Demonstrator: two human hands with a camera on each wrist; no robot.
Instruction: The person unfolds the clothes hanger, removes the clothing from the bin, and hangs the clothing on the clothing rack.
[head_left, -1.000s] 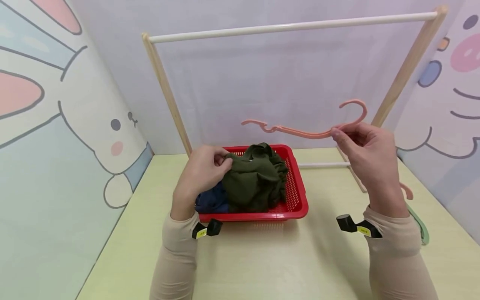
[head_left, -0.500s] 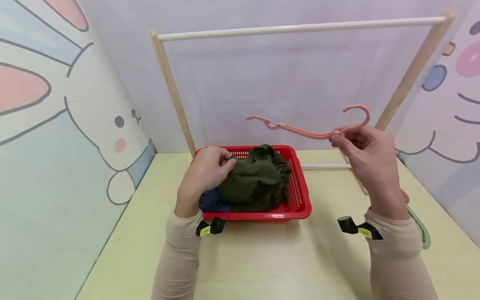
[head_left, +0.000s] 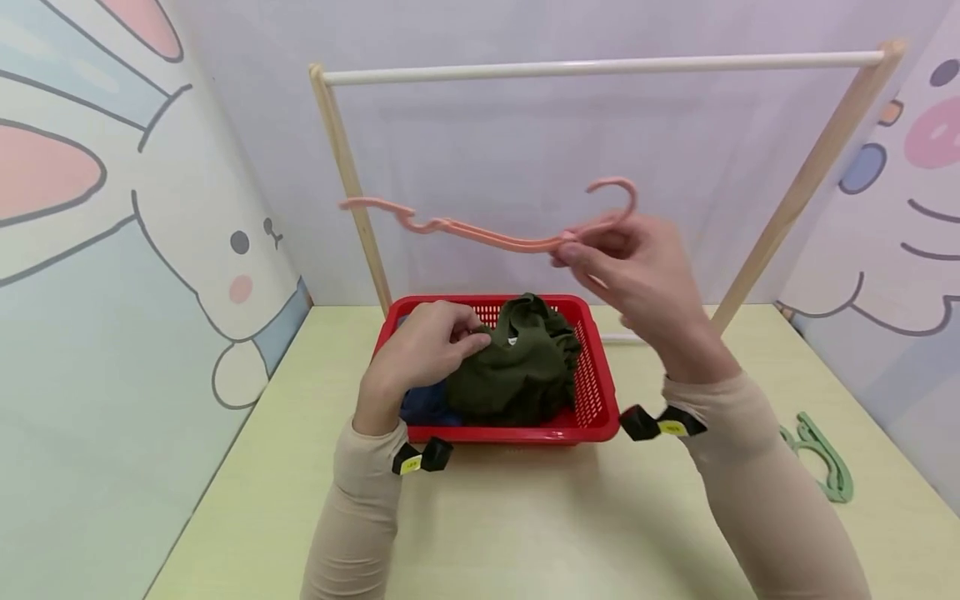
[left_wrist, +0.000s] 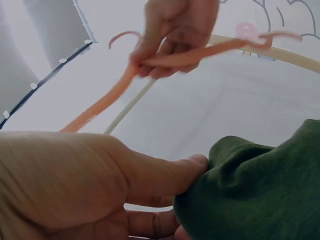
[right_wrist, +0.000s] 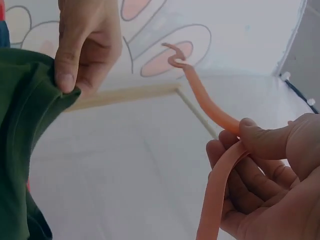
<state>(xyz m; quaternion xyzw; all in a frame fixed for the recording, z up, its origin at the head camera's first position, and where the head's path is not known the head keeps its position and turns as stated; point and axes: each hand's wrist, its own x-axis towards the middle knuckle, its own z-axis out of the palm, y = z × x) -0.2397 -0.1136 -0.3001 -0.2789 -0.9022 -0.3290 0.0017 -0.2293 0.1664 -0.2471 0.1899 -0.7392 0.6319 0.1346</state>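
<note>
Above the basket (head_left: 510, 434), the left hand (head_left: 427, 343) pinches the green garment (head_left: 513, 379), apparently to steady it; the right hand (head_left: 633, 262) pinches the hanger (head_left: 487, 237), hook (head_left: 633, 198) free.

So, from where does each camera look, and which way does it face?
Head: worn on the head, facing forward and down at the red basket and rack; both sleeves, left grip and right grip show.
Left wrist: on that wrist, facing the backdrop past the green garment; left grip lower left, right grip above.
Right wrist: on that wrist, facing the backdrop past the orange hanger; right grip lower right, left grip upper left.
Both wrist views share the green garment and orange hanger.
</note>
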